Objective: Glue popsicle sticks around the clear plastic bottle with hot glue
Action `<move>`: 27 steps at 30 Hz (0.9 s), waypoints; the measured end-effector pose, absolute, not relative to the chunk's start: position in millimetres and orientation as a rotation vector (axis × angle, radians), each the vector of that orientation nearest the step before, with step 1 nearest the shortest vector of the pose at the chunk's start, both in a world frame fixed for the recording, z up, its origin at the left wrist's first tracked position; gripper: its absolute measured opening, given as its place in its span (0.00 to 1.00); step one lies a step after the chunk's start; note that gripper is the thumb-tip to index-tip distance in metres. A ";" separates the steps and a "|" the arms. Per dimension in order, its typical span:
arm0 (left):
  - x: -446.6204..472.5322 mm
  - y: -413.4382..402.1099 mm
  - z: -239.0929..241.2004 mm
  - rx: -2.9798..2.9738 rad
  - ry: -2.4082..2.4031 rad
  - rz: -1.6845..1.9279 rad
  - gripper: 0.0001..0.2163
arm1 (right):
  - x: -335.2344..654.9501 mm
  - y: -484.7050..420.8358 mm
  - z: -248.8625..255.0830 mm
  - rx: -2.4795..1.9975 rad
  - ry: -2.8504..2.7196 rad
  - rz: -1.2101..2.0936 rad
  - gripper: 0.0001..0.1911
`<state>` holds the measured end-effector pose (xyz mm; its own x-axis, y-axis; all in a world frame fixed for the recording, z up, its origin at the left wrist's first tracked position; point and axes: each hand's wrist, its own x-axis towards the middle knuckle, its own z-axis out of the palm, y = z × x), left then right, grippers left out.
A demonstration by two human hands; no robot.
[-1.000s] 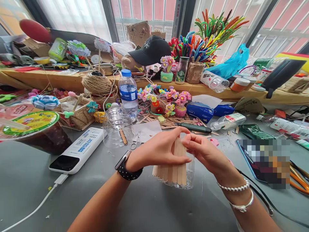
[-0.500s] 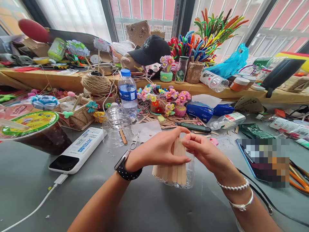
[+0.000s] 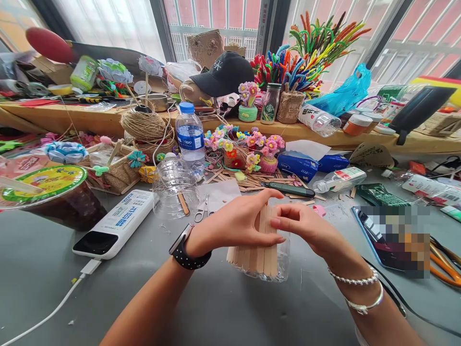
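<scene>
A cut clear plastic bottle piece [image 3: 284, 262] stands on the grey table, its left and front sides covered by a row of upright wooden craft sticks [image 3: 258, 258]. My left hand [image 3: 232, 220] is wrapped round it, thumb across the front of the sticks and index finger over the top. At the upper right edge of the row, my right hand [image 3: 306, 225] has thumb and fingers closed on the rightmost craft stick. The far side of the piece is hidden behind my hands.
Behind my hands lie scissors [image 3: 202, 211], loose sticks and a green utility knife [image 3: 288, 189]. A cut bottle top [image 3: 175, 187] and a white power bank [image 3: 115, 223] are to the left, near a lidded drink cup [image 3: 68, 206]. A phone [image 3: 378, 240] lies right.
My right hand has turned a little and its fingers have shifted slightly down along the rightmost stick. The left hand keeps its hold, and the bottle piece has barely moved.
</scene>
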<state>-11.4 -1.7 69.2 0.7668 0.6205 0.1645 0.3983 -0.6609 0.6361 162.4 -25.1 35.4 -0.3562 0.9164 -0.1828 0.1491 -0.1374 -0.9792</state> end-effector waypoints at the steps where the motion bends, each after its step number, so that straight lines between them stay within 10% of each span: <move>1: -11.3 -1.7 69.2 2.372 0.760 0.499 0.25 | 161.8 -25.6 36.1 -1.232 -1.517 1.557 0.16; 27: -15.4 18.3 20.0 1.440 0.988 0.944 0.33 | 175.4 -21.6 39.8 -1.266 -1.124 1.270 0.16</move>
